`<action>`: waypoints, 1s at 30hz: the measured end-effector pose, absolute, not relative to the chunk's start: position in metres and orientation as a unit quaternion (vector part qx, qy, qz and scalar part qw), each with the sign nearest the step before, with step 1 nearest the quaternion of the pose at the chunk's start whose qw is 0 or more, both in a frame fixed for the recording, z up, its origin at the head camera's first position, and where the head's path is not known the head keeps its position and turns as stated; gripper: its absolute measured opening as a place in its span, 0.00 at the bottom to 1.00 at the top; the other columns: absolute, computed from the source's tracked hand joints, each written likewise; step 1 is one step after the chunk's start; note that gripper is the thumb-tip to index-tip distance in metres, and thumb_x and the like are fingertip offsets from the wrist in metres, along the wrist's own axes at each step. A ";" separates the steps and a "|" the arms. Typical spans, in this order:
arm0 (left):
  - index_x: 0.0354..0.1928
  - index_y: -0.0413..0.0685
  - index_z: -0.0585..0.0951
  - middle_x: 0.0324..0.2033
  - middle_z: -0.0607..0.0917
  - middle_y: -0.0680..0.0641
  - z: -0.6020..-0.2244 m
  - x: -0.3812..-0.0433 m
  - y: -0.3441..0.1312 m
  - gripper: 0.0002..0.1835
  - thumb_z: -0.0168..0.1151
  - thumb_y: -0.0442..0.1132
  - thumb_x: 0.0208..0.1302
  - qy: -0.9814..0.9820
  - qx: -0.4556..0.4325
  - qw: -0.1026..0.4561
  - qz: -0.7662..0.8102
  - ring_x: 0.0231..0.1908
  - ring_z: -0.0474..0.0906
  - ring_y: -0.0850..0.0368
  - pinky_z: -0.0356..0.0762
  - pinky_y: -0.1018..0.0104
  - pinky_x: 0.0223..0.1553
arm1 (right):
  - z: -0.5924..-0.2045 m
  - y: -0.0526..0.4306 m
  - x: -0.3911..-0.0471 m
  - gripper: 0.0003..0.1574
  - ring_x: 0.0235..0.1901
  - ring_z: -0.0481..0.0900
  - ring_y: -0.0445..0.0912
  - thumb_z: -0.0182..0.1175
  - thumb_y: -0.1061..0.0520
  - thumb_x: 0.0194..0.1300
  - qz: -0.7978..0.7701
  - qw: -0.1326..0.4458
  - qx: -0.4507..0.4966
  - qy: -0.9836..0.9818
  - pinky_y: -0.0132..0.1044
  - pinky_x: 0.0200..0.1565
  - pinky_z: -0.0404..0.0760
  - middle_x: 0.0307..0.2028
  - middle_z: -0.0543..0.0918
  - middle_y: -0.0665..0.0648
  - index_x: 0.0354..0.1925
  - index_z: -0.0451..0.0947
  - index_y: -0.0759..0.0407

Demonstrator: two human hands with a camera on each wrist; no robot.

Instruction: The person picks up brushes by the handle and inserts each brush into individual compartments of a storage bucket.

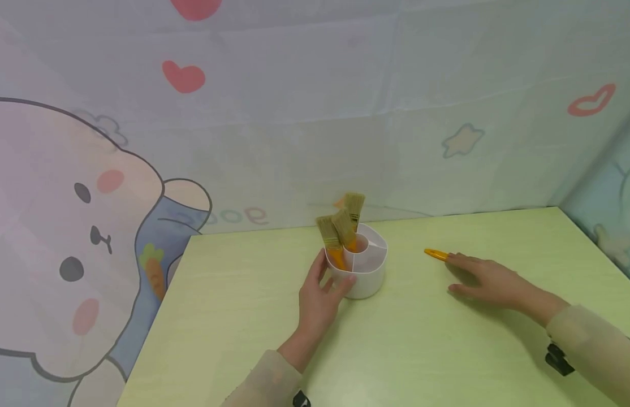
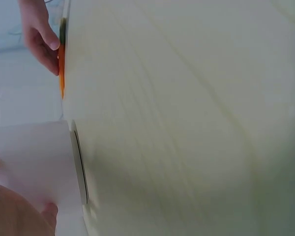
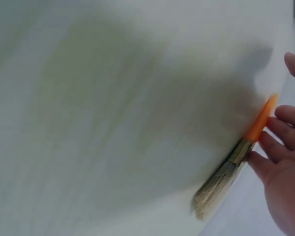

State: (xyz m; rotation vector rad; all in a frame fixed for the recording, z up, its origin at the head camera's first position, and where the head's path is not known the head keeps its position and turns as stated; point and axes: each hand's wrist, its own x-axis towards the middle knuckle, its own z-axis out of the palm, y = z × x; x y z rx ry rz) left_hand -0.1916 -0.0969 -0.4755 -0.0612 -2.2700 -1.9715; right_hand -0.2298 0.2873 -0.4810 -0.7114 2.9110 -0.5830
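Note:
A white round holder (image 1: pixel 370 282) with divided compartments stands on the table, with several paintbrushes (image 1: pixel 327 233) in it, bristles up and orange handles down. My left hand (image 1: pixel 317 302) grips its near left side, thumb in front and fingers along the left; the white wall (image 2: pixel 34 157) fills the lower left of the left wrist view. To the right, another paintbrush (image 3: pixel 258 125) lies flat on the table, its orange handle (image 1: pixel 436 254) pointing left. My right hand (image 1: pixel 490 282) is over it, fingertips at the handle and metal band, thumb apart. In the head view this hand hides the bristles.
The pale yellow-green table (image 1: pixel 228 316) runs back to a cloth backdrop (image 1: pixel 294 141) printed with hearts and a cartoon animal. Another patterned cloth (image 1: pixel 615 215) hangs beyond the table's right edge.

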 end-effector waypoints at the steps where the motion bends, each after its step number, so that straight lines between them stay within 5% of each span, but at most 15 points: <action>1: 0.82 0.44 0.63 0.78 0.71 0.44 -0.476 -0.192 -0.097 0.47 0.78 0.42 0.67 -0.753 -0.021 0.067 -0.654 0.77 0.67 0.45 0.74 0.46 0.72 | -0.481 0.287 -0.226 0.49 0.70 0.71 0.73 0.69 0.38 0.72 -0.188 0.043 -0.236 0.952 0.70 0.66 0.76 0.73 0.71 0.75 0.75 0.70 0.68; 15: 0.82 0.44 0.64 0.78 0.71 0.43 -0.475 -0.192 -0.096 0.47 0.78 0.41 0.67 -0.751 -0.016 0.067 -0.657 0.77 0.67 0.44 0.74 0.46 0.72 | -0.482 0.275 -0.183 0.33 0.66 0.81 0.61 0.71 0.41 0.72 -0.182 -0.001 -0.312 0.932 0.62 0.61 0.84 0.69 0.81 0.57 0.69 0.81 0.52; 22: 0.82 0.44 0.64 0.78 0.71 0.43 -0.477 -0.193 -0.096 0.47 0.78 0.41 0.67 -0.750 -0.016 0.062 -0.659 0.78 0.66 0.44 0.75 0.46 0.72 | -0.480 0.269 -0.170 0.37 0.67 0.79 0.62 0.73 0.43 0.70 -0.168 -0.041 -0.314 0.934 0.62 0.60 0.85 0.70 0.80 0.62 0.70 0.80 0.57; 30: 0.82 0.44 0.64 0.78 0.71 0.43 -0.475 -0.193 -0.096 0.47 0.78 0.40 0.66 -0.751 -0.016 0.062 -0.658 0.77 0.67 0.44 0.76 0.47 0.71 | -0.480 0.272 -0.146 0.47 0.68 0.76 0.68 0.73 0.38 0.69 -0.164 -0.010 -0.260 0.952 0.67 0.61 0.82 0.71 0.75 0.71 0.73 0.74 0.65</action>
